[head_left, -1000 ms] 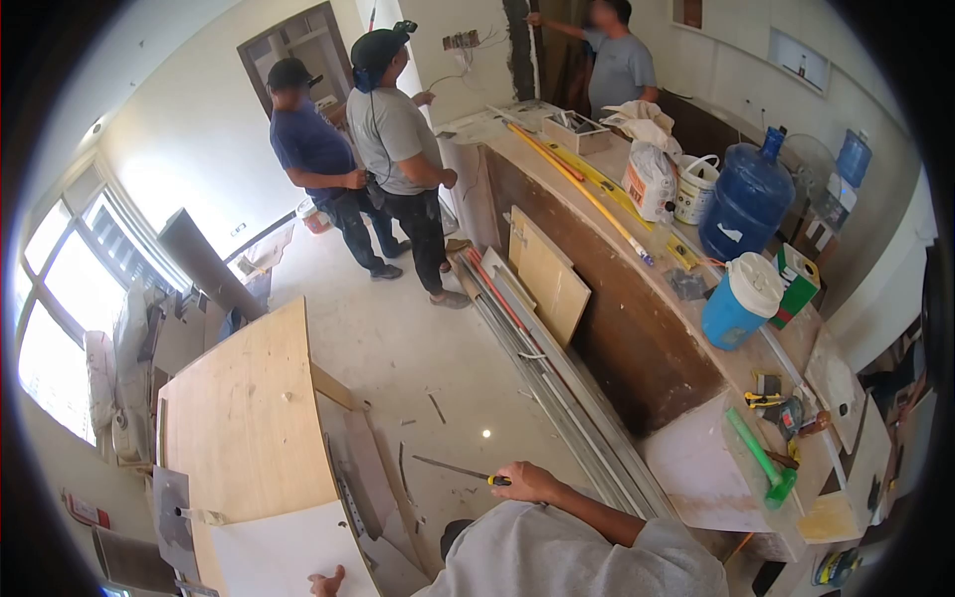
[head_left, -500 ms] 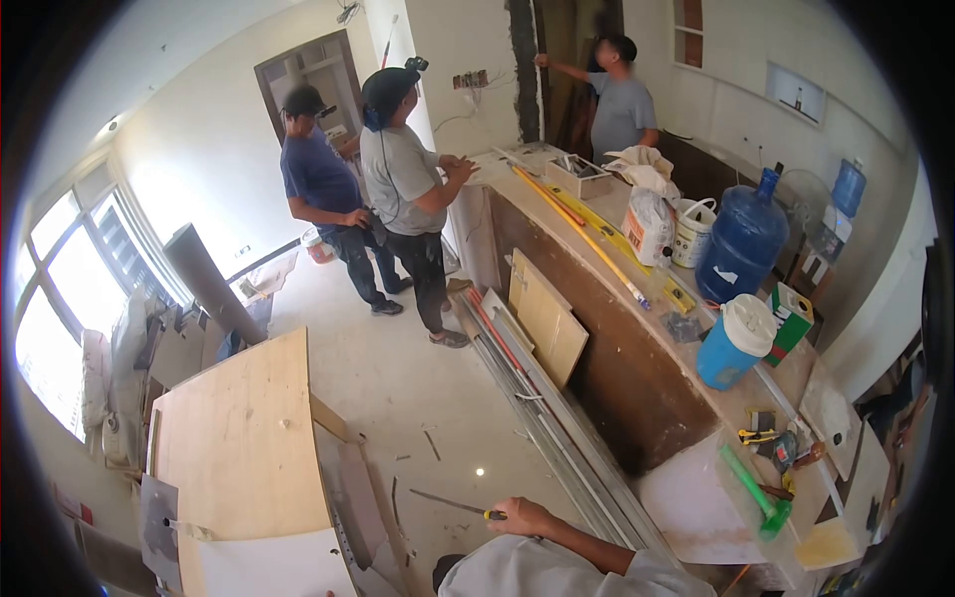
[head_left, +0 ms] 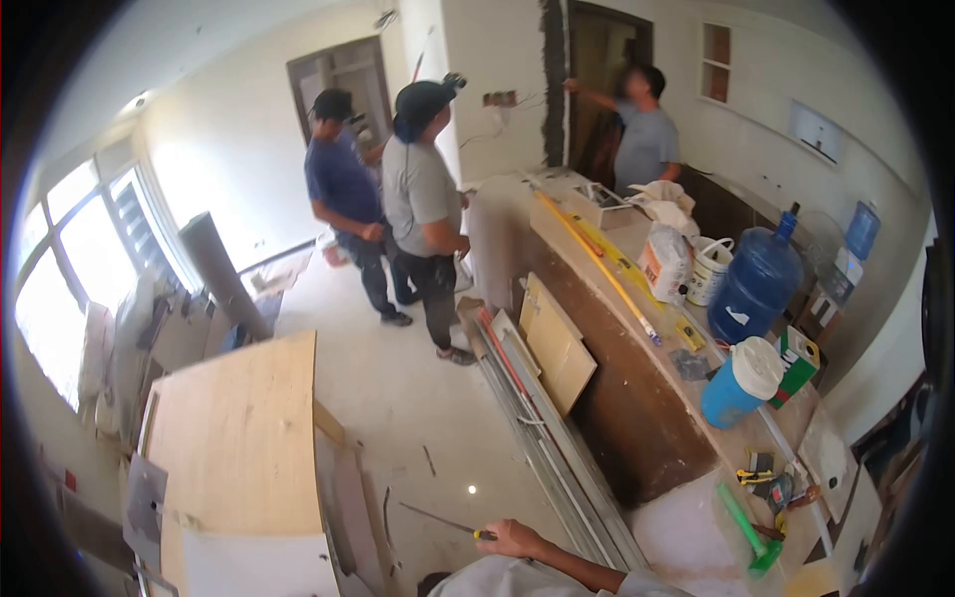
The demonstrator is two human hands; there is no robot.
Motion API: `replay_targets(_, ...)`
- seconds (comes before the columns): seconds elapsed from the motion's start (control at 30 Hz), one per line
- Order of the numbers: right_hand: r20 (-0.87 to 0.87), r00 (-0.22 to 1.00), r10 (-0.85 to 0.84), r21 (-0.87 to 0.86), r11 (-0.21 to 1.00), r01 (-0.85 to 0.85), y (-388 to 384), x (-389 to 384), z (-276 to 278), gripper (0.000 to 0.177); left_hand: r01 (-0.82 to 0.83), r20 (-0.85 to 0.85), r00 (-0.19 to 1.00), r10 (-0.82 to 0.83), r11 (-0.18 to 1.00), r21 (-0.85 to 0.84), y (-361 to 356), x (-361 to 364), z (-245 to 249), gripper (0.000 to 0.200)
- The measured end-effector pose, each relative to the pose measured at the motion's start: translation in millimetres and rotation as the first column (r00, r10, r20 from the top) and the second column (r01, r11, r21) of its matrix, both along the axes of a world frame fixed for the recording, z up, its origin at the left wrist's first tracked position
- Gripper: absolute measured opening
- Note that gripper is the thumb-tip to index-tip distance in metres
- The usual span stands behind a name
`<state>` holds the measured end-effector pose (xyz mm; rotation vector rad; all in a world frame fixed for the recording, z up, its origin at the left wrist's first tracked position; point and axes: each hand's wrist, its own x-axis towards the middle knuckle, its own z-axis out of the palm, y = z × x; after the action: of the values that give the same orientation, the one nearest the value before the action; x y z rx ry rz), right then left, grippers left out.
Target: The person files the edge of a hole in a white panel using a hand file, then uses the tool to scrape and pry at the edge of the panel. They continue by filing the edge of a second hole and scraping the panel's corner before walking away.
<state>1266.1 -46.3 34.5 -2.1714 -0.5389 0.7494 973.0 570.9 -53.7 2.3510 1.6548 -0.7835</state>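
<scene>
At the bottom centre, my right hand (head_left: 514, 538) is closed round the yellow-and-black handle of a long thin tool (head_left: 443, 519). The tool's narrow dark shaft points left and slightly up, over the pale floor. My bent forearm comes in from the lower right, above my grey shirt. My left hand is not in view. To the right of my hand, long metal profiles (head_left: 557, 468) lie on the floor along the counter.
Plywood sheet (head_left: 239, 428) at left. The long counter (head_left: 637, 368) bears a yellow level, blue water jug (head_left: 756, 284), blue tub (head_left: 741, 383) and green hammer (head_left: 751, 532). Two people (head_left: 343, 189) (head_left: 423, 194) stand ahead; another (head_left: 647, 139) stands behind the counter.
The view has shifted, so the room's contents sit further right and lower. The person in grey near the counter has lowered their hands. My right hand still holds the tool.
</scene>
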Motion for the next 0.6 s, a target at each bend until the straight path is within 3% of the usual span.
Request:
replay_targets(0.03,-0.004,1.0,0.003,0.021,1.0,-0.003,3,6,-4,0.054,-0.015,0.037,0.999,0.014,1.0,0.013,4,-2,3,0.164)
replay_targets(0.07,-0.031,0.999,0.025,0.034,0.999,-0.024,5,4,-11,0.054,0.109,0.057,0.992,-0.108,0.994,-0.01,6,-6,-2,0.16)
replay_targets(0.13,-0.1,0.994,-0.033,0.032,0.999,0.036,11,6,12,0.049,-0.021,0.284,0.958,0.032,0.999,-0.04,11,-16,-23,0.144)
replay_targets(0.17,-0.167,0.983,-0.079,0.1,0.99,0.097,13,6,16,0.047,0.018,0.152,0.988,-0.016,1.0,-0.01,11,-16,-19,0.133)
replay_targets(0.2,-0.17,0.982,-0.077,0.16,0.982,0.104,17,7,30,0.041,0.071,0.181,0.98,-0.088,0.993,0.098,-5,-19,-14,0.127)
replay_targets(0.23,-0.093,0.992,-0.089,0.232,0.967,0.108,24,7,47,0.036,0.036,0.08,0.996,-0.035,0.999,-0.019,1,-18,-16,0.141)
replay_targets(0.27,-0.083,0.991,-0.103,0.258,0.959,0.121,28,6,47,0.04,0.013,0.133,0.991,-0.015,1.0,0.022,-13,-23,-15,0.139)
replay_targets(0.33,-0.325,0.939,-0.11,0.132,0.978,0.16,40,8,68,0.044,-0.027,0.225,0.974,0.002,0.994,0.109,-54,-18,7,0.133)
replay_targets(0.4,-0.396,0.917,-0.041,0.195,0.973,0.127,49,3,63,0.046,-0.068,0.243,0.969,0.04,0.992,0.109,-72,-10,22,0.127)
replay_targets(0.47,-0.423,0.906,0.006,0.206,0.975,0.09,59,-2,61,0.046,-0.217,0.284,0.941,0.184,0.972,0.089,-99,-2,51,0.12)
replay_targets(0.6,-0.427,0.899,0.1,0.139,0.989,-0.044,97,0,78,0.045,-0.241,0.301,0.933,0.196,0.963,0.119,-123,6,69,0.11)
